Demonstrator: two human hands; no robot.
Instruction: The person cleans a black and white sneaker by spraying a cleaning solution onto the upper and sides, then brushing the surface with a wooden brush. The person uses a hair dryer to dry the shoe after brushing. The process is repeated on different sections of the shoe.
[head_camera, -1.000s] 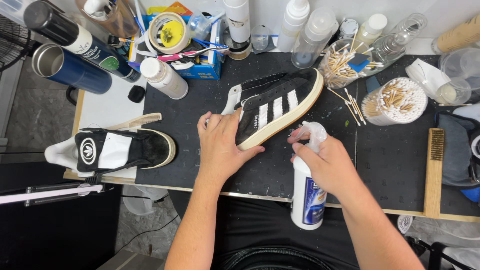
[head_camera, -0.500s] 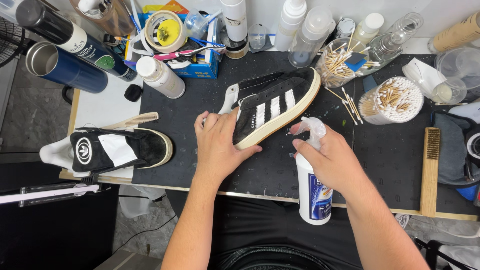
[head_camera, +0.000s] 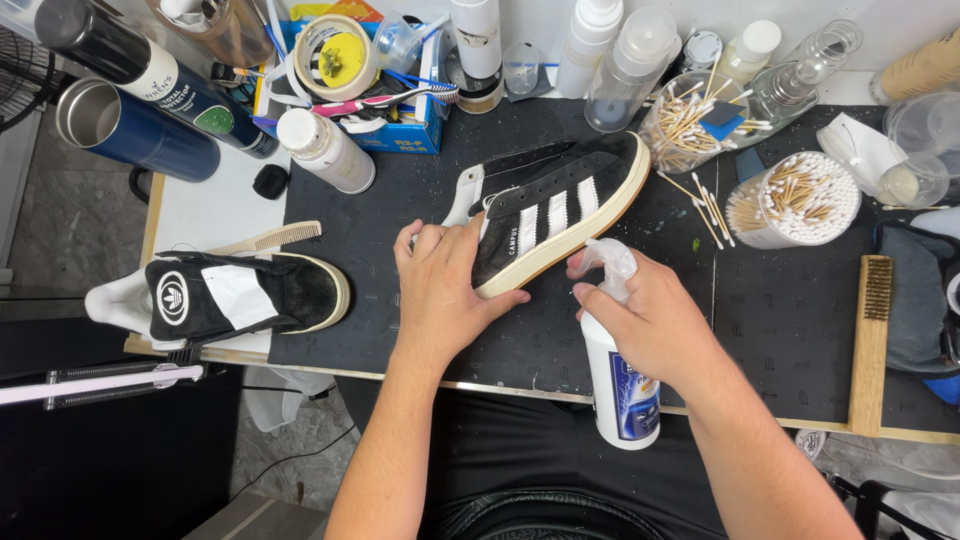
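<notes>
- A second black sneaker (head_camera: 245, 295) lies on its side at the left edge of the desk (head_camera: 800, 330), with a pale comb-like brush (head_camera: 268, 238) just beyond it; neither hand touches them.
- Far left, dark blue cans (head_camera: 140, 130) and a white bottle (head_camera: 325, 150) lie tipped over, well apart from the work.
- The left hand (head_camera: 445, 290) rests flat on the black mat, fingers together and curled over the heel end of the black sneaker with white stripes (head_camera: 555, 215), pinning it rather than lifting it.
- That sneaker sits mid-desk, tilted on its side with its cream sole edge facing near and right. It looks light and fairly stiff at the sole, and the dark upper looks like soft suede, likely to mark or darken when wet. The firm heel and sole rim seem the best places to hold it; the collar would probably give under pressure.
- The right hand (head_camera: 650, 320) is clamped around the neck of a white spray bottle (head_camera: 620, 385), forefinger on the trigger, nozzle aimed at the sneaker's sole edge. The bottle is rigid plastic, possibly slick if damp.
- Far right, tubs of cotton swabs (head_camera: 795, 200) and a wooden wire brush (head_camera: 872, 340) lie untouched.
</notes>
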